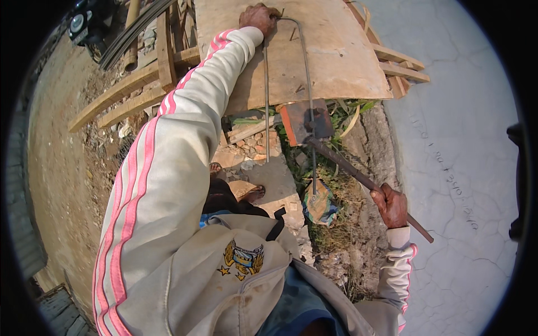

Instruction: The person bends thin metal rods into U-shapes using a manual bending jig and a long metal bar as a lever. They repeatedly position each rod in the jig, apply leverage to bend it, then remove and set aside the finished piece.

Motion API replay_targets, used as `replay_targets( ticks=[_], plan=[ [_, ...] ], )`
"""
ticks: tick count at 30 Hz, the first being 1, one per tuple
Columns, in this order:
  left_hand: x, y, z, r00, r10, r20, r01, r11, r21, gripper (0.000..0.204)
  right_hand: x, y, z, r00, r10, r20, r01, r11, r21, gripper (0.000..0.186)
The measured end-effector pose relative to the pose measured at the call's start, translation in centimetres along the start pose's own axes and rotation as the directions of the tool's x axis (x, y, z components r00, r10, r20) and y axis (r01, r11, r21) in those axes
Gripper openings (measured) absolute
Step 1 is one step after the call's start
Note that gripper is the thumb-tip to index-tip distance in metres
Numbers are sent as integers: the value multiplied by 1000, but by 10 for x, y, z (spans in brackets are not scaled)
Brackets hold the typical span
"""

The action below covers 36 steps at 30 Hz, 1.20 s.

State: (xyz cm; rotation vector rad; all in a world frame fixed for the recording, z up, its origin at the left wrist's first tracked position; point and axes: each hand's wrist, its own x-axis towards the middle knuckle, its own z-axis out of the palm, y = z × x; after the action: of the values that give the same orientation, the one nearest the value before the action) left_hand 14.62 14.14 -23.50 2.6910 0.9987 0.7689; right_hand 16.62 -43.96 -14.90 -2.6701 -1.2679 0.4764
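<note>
My left hand (259, 20) is closed on a thin steel rod (306, 61) at the far end of a plywood board (353, 73). The rod is bent into a long U, with both legs running toward me past the board's near edge. My right hand (390, 206) grips a rusty bending bar (350, 167) slanting up to the left. The bar's far end meets the rod's right leg at a dark metal plate (324, 120) with an orange-red edge; the exact contact is too small to make out. Nails (293, 33) stick up from the board.
Wooden beams (120, 103) and a bundle of rods (134, 33) lie left of the board. A grey cracked wall (448, 140) runs along the right. Below are rubble, weeds and a crumpled bag (319, 203). A dark vehicle part (84, 25) shows at far left.
</note>
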Motion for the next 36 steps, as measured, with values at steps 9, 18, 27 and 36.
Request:
replay_targets(
  ticks=[9,18,27,36],
  plan=[
    [5,6,-1,999,40,-13,-39,998,52,25,-10,-10,21,991,93,-91,-90,995,36,54],
    [2,22,-10,986,159,-54,-150,979,134,44,-19,-22,34,965,194,-180,-187,981,55,59],
    [5,14,3,879,441,-182,-454,890,-34,45,-86,-136,91,802,539,-258,-491,840,229,62],
    [2,19,-2,726,680,-104,-688,714,-129,30,-92,-195,117,651,729,-212,-616,671,412,64]
  ],
)
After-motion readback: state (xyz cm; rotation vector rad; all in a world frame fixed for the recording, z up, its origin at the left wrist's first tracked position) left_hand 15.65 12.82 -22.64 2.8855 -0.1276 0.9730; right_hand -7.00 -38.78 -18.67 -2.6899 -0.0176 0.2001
